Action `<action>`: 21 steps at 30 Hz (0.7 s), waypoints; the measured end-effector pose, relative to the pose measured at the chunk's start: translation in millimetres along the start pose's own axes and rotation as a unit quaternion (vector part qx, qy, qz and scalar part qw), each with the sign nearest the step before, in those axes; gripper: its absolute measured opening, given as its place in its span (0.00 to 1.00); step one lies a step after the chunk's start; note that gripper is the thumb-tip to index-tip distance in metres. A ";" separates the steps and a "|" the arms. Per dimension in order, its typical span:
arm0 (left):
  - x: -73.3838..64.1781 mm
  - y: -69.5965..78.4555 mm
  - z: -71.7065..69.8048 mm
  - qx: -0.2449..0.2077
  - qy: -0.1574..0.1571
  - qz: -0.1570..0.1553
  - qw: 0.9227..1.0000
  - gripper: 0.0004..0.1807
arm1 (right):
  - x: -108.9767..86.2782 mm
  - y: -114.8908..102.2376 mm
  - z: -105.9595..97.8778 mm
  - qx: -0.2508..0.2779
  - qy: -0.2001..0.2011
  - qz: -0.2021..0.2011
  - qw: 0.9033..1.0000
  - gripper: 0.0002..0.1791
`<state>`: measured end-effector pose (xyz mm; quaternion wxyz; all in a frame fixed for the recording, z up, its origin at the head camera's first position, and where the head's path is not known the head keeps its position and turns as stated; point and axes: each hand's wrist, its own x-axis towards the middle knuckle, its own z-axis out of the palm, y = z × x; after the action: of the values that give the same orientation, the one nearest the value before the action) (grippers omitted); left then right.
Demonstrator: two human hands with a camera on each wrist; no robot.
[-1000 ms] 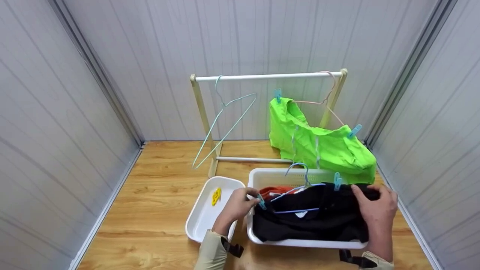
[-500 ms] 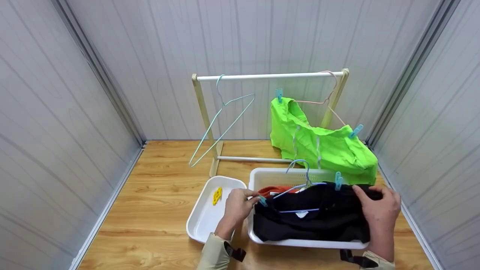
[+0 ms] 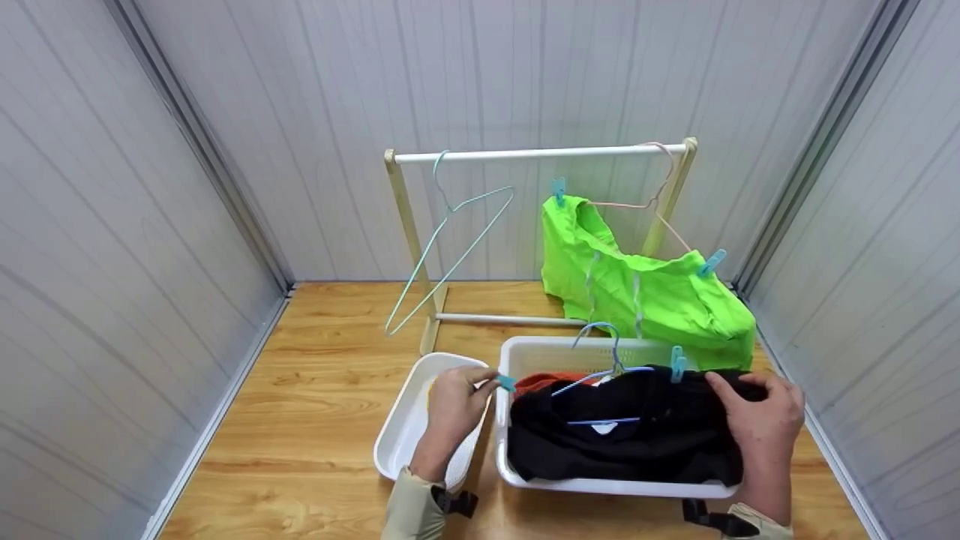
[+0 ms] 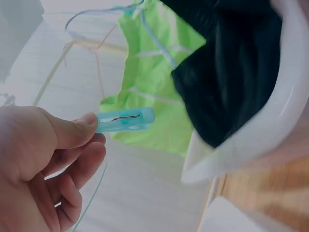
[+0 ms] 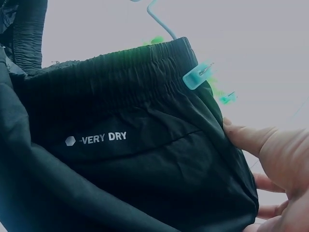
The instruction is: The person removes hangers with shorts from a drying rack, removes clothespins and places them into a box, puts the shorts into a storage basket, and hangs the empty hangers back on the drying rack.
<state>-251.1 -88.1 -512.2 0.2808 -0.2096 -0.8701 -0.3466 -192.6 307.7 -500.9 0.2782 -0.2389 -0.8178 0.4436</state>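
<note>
My left hand (image 3: 455,405) pinches a light-blue clothespin (image 4: 126,120) between thumb and forefinger, just left of the white laundry basket (image 3: 615,487). The pin is apart from any cloth. Black shorts (image 3: 622,457) with an elastic waistband lie over the basket, a blue hanger (image 3: 616,352) set in their waist. A second light-blue clothespin (image 3: 678,365) clips the waistband on the right. My right hand (image 3: 763,420) holds the right side of the shorts, thumb on the near face in the right wrist view; its other fingers are partly hidden behind the cloth.
Behind stands a drying rack (image 3: 525,155) with a bare mint hanger (image 3: 427,262) and bright green clothing (image 3: 630,292) pegged on a pink hanger. Orange cloth (image 3: 559,378) shows inside the basket. A small white tray (image 3: 386,446) sits left, partly under my left arm.
My left hand has pulled the clothespin off the left end of the waistband and moved left with it. The right hand keeps its hold on the shorts.
</note>
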 end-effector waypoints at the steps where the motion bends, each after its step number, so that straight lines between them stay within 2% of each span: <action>1: -0.2 -3.7 -2.4 0.002 0.001 -0.010 1.000 0.02 | 0.0 0.0 -0.2 -0.002 -0.001 0.001 1.000 0.33; 5: -3.4 -21.2 -9.5 0.014 -0.006 -0.053 0.998 0.02 | 0.2 0.5 -0.4 -0.008 -0.003 0.002 1.000 0.34; 10: -8.9 -45.3 -14.4 0.031 -0.021 -0.111 0.993 0.04 | 0.0 0.6 0.0 -0.014 -0.014 0.008 1.000 0.35; 13: -10.4 -58.7 -15.7 0.032 -0.038 -0.146 0.988 0.04 | -0.2 -0.1 0.1 -0.015 -0.019 0.013 1.000 0.36; 18: -10.2 -75.3 -15.1 0.028 -0.079 -0.203 0.975 0.05 | -0.3 -2.4 0.1 -0.018 -0.022 0.021 0.999 0.36; 21: -9.7 -82.2 -13.5 0.029 -0.095 -0.225 0.969 0.08 | -0.5 -3.9 0.7 -0.016 -0.022 0.020 0.999 0.37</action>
<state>-285.1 -154.6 -550.1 0.1180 -0.0323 -0.9270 -0.3544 -193.3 305.1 -498.0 0.2468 -0.2499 -0.8258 0.4412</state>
